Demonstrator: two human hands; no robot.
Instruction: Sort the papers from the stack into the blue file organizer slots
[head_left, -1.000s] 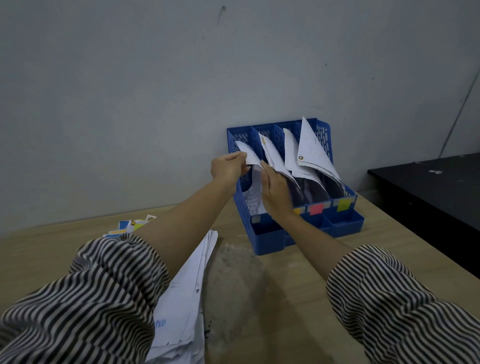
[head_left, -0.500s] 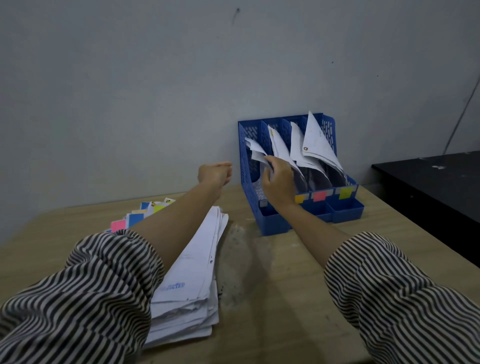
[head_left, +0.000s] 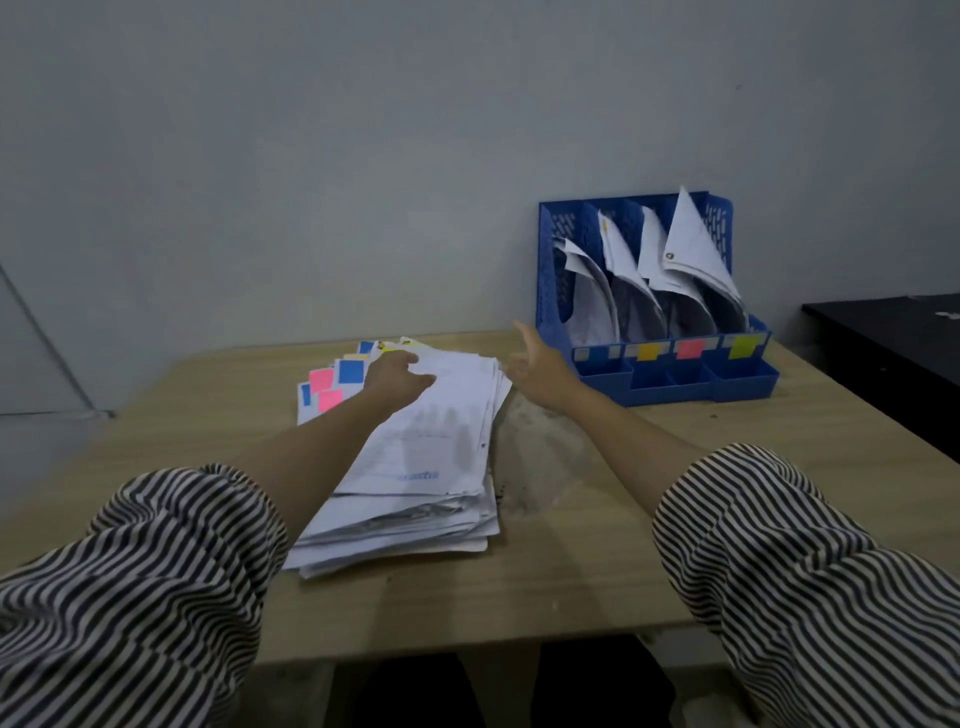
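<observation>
Stack of papers (head_left: 415, 467) lies flat on the worktop (head_left: 597, 561), left of centre; long axis runs near-to-far, far end angled slightly right; coloured tabs (head_left: 332, 382) fan out past its far-left corner.

Left hand (head_left: 397, 376) rests on the far end of the stack, on the top sheet; fingers loosely curled toward the far edge; whether they already pinch a sheet — cannot tell; thumb side hidden.

Right hand (head_left: 540, 369) in the air just right of the stack's far-right corner, between stack and blue file organizer (head_left: 548, 291); grip spread, thumb up, holding nothing; not touching paper or organizer.

Organizer stands at the far right of the worktop, against the wall; four upright slots, each already holding curled sheets; front labels read left to right blue, yellow (head_left: 648, 352), pink (head_left: 690, 348), yellow-green (head_left: 744, 346).

Key relation: the next sheet is under the left hand, so the left is the nearer hand for the pick; organizer lies to the right and slightly farther, nearer the right hand; judgement: lift the far edge with the left, carry or pass rightward; slot choice likely depends on tab colour.

Much of the stack remains; sorting judged well short of done.
</observation>
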